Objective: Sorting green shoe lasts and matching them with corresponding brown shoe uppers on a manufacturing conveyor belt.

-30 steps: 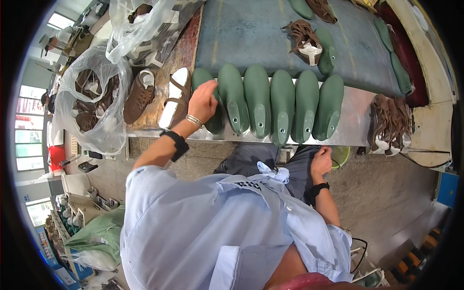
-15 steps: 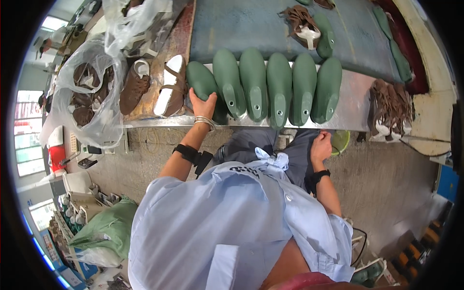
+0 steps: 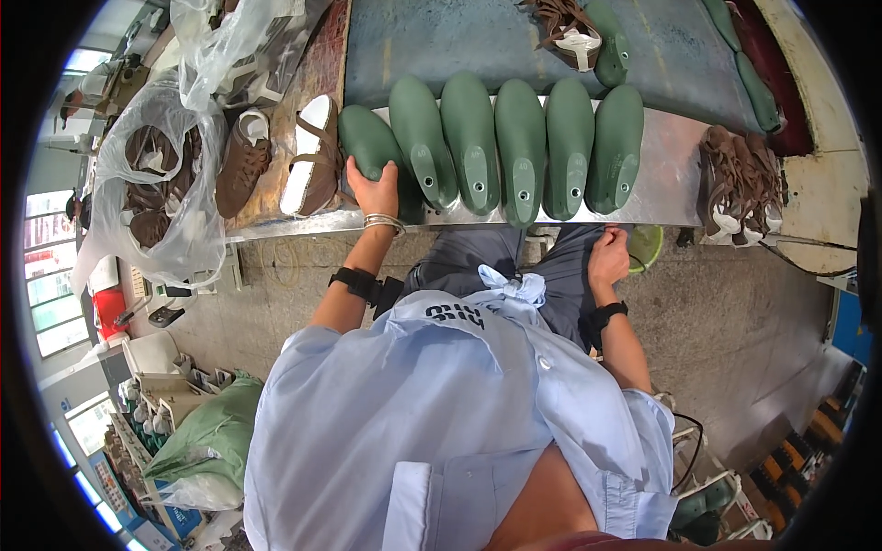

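Leftmost, a clear, crumpled plastic bag (image 3: 197, 262) hung open around brown shoes (image 3: 149, 228) with white linings. Next, past a brown strappy shoe with a white insole (image 3: 310, 170), the bare left hand (image 3: 372, 193) lay against a smooth green shoe last (image 3: 369, 138) at the left end of the row on the shiny metal bench edge (image 3: 675, 174), thumb and fingertip parted; how firmly it pressed, I couldn't tell. Light, even contact seemed best, lest the rounded form roll into the similar green lasts (image 3: 519, 119) beside it. Rightward, the right hand (image 3: 608, 260) was curled near a yellow-green round tub (image 3: 648, 243), contents unclear

left of the row of lasts (image 3: 470, 129) lie a sandal (image 3: 312, 158), shoe (image 3: 244, 170) and bag (image 3: 197, 253); right, bunched uppers (image 3: 742, 179); behind, another upper (image 3: 562, 28).
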A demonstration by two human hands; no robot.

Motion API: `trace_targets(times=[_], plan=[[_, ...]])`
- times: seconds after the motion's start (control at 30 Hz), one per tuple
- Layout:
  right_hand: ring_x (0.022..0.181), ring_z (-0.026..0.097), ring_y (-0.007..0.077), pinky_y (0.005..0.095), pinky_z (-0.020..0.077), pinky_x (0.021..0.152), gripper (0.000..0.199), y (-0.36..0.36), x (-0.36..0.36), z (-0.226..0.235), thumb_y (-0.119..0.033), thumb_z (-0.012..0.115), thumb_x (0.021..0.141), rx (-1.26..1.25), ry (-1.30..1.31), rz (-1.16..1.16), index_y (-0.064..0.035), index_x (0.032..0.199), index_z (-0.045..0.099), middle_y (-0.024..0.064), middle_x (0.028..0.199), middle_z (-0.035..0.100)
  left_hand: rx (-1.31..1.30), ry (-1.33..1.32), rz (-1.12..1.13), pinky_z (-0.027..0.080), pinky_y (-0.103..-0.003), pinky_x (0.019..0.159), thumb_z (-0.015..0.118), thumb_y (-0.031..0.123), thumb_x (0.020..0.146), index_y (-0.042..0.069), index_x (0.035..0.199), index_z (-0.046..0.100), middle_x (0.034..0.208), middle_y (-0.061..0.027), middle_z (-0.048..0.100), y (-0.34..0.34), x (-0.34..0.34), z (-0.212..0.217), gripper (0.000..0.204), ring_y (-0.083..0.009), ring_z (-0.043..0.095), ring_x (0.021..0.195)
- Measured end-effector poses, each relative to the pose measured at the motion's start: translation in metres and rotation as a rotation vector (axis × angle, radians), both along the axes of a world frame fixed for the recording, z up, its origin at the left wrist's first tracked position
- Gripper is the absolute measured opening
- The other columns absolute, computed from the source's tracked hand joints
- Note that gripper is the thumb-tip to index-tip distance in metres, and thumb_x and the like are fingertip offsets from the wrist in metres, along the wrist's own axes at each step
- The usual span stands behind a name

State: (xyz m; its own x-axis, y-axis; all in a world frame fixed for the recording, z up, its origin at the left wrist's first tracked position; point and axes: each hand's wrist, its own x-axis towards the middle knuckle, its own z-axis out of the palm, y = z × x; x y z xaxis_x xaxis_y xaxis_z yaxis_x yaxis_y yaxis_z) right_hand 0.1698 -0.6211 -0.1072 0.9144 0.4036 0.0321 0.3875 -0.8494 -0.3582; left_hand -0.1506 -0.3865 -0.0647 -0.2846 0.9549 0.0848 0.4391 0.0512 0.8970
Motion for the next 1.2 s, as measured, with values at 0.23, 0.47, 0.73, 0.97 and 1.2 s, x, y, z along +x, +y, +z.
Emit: trace_targets(times=[0.23,0.47,0.73,0.97,1.2], plan=[[0.076,0.065,0.0379,0.0501,0.0483,0.065,0.018,-0.003,0.002,-0.007,-0.033,0.05,0.09,0.027,0.028,-0.025,-0.0199,0.094,0.062,0.012,0.082,0.069,-0.003,0.006,0.001,0.032,-0.04,0.106,0.073,0.027,0.072,-0.007,0.136,0.035,0.136,-0.0276,0.039,0.002,-0.003,-0.008,0.081,-0.039,0.041,0.125],[0.072,0.065,0.0358,0.0482,0.0487,0.063,0.015,0.0,0.002,-0.004,-0.026,0.051,0.088,0.055,0.0,-0.036,-0.0171,0.091,0.062,0.0105,0.081,0.069,-0.024,-0.005,0.0,0.032,-0.039,0.105,0.072,0.029,0.073,-0.006,0.137,0.035,0.137,-0.027,0.04,0.004,-0.003,-0.007,0.082,-0.0372,0.042,0.125],[0.073,0.065,0.0362,0.0476,0.0486,0.063,0.015,0.0,0.001,-0.002,-0.026,0.051,0.088,0.074,0.017,-0.028,-0.0159,0.092,0.062,0.011,0.083,0.069,0.045,0.1,0.03,0.041,-0.035,0.094,0.074,0.027,0.074,-0.006,0.135,0.038,0.123,-0.0216,0.053,0.004,-0.005,-0.012,0.078,-0.0279,0.055,0.107],[0.074,0.064,0.0364,0.0472,0.0486,0.064,0.015,0.0,0.0,-0.001,-0.026,0.051,0.088,0.065,0.042,-0.029,-0.0155,0.092,0.061,0.0109,0.084,0.069,-0.043,0.026,0.013,0.033,-0.039,0.104,0.072,0.029,0.074,-0.007,0.137,0.035,0.137,-0.0266,0.041,0.001,-0.001,0.0,0.082,-0.0362,0.042,0.125],[0.074,0.064,0.0368,0.0476,0.0484,0.065,0.016,0.002,0.0,0.002,-0.026,0.051,0.088,0.061,0.06,-0.041,-0.015,0.092,0.062,0.0111,0.085,0.069,-0.036,0.008,0.01,0.034,-0.039,0.104,0.072,0.028,0.074,-0.006,0.136,0.035,0.136,-0.0259,0.04,0.001,-0.001,0.0,0.08,-0.0358,0.043,0.124]])
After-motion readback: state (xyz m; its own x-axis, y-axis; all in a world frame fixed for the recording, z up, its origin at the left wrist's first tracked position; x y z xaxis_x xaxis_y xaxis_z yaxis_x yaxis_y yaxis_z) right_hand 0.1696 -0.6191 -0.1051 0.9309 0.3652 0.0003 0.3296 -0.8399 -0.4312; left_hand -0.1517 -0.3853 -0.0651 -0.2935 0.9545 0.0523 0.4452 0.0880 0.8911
